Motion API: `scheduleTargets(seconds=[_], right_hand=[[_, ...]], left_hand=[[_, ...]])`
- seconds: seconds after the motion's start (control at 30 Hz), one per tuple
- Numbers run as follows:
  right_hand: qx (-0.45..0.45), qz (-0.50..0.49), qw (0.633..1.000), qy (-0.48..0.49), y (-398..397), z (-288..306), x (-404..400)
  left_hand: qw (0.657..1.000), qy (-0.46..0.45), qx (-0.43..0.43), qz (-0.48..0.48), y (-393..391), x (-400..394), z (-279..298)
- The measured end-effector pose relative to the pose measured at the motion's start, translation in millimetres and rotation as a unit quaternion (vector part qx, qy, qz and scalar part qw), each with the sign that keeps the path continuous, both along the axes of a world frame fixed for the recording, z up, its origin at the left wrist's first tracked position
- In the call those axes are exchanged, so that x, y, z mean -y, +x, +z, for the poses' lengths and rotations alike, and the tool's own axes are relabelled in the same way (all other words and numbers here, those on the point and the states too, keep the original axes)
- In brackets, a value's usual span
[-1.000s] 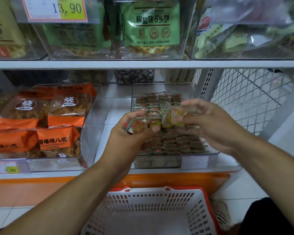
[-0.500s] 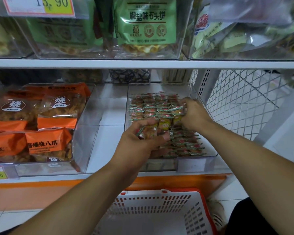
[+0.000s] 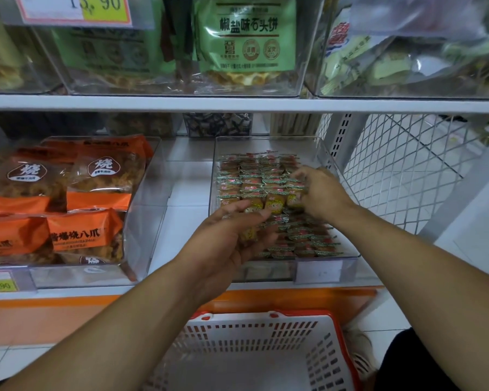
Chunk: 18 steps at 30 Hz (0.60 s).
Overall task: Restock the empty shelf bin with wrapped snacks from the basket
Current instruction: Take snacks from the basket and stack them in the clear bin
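Clear shelf bin (image 3: 326, 268) is seated on the lower shelf (image 3: 187, 190), rows of wrapped snacks (image 3: 254, 176) laid flat inside, filling most of it. Left hand (image 3: 232, 238) is held over the bin's 7 o'clock corner, fingers curled, one yellow-green snack (image 3: 249, 235) gripped against the palm. Right hand (image 3: 319, 193) is placed further in, toward 2 o'clock of the left hand, fingertips pinched on a snack in the middle row; exact piece can't be told. Red-rimmed white basket (image 3: 266, 351) is parked on the floor at 6 o'clock below the bin, no snacks seen in the visible part. Orange bags (image 3: 96, 179) are stacked in the neighbouring bin at 9 o'clock. Green packet (image 3: 249, 38) is shelved above at 12 o'clock.
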State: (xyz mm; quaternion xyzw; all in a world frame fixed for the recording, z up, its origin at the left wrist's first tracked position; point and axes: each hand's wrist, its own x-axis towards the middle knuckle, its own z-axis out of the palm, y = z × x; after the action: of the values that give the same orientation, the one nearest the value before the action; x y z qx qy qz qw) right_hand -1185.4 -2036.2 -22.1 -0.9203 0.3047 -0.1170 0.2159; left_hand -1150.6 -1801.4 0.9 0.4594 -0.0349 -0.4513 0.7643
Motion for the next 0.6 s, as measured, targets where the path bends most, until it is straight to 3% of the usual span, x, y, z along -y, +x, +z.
scheduleTargets(seconds=[0.27, 0.37, 0.43, 0.5, 0.6], right_hand=[[0.001, 0.023, 1.0, -0.001, -3.8, -5.3, -2.2], [-0.015, 0.027, 0.998, -0.059, -10.6, 6.9, -6.4], [0.059, 0.042, 0.991, -0.11, -16.7, 25.4, -18.3], [0.148, 0.101, 0.983, -0.044, -25.9, 44.5, -40.8], [0.101, 0.221, 0.966, 0.088, -41.3, 58.8, -82.1]], left_hand=[[0.998, -0.036, -0.05, 0.002, 0.1, -3.2, 10.4], [0.992, -0.061, -0.107, 0.02, 2.1, -6.1, 17.5], [0.988, -0.076, -0.131, 0.035, 2.6, -7.5, 19.8], [0.987, -0.088, -0.127, 0.037, 3.0, -8.2, 20.2], [0.991, -0.096, -0.096, 0.005, 3.5, -9.1, 20.0]])
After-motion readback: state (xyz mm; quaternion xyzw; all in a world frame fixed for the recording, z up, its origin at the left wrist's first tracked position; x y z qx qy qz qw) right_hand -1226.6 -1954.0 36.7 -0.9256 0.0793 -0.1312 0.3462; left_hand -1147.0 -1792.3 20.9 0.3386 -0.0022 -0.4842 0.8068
